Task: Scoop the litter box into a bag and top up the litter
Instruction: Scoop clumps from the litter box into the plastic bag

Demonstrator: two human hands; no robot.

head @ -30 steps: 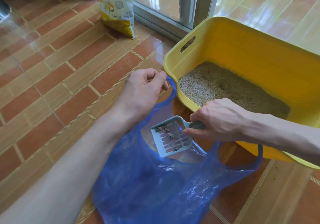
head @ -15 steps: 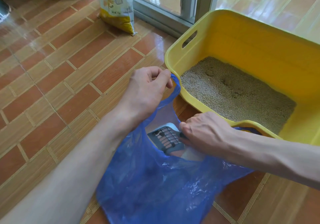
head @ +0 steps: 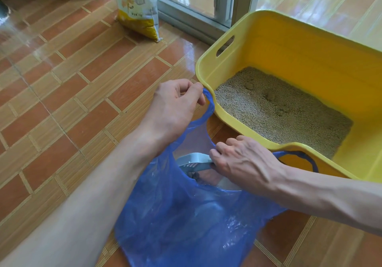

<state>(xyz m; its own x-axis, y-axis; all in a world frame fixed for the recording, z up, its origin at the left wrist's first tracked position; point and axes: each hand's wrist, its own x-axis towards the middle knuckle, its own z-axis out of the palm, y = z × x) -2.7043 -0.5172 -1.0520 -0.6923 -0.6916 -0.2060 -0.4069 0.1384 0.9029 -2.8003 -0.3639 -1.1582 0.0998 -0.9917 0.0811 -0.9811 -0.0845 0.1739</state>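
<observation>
Head view looks down at an orange tiled floor [head: 62, 93]. Far up on the left, a white and yellow litter sack [head: 136, 8] stands by a sliding glass door [head: 198, 0]. Small print sits on a grey patch of the sack, too blurry to read.

Next comes the left hand [head: 173, 109]. Its fingers are curled and its thumb pinches one handle of a blue plastic bag [head: 186, 221], pulling the bag's mouth wide. The bag sits on the floor, touching the front of the litter box.

Right of that, the right hand [head: 244, 161] grips the handle of a pale grey-blue scoop [head: 194, 161] with fingers wrapped tight. The scoop is tipped down inside the bag's mouth. Dark bits lie just under it.

On the right stands a yellow litter box [head: 289, 45] with a cut-out handle hole. Sandy litter [head: 279, 109] covers its bottom, with a few lumps on top.
</observation>
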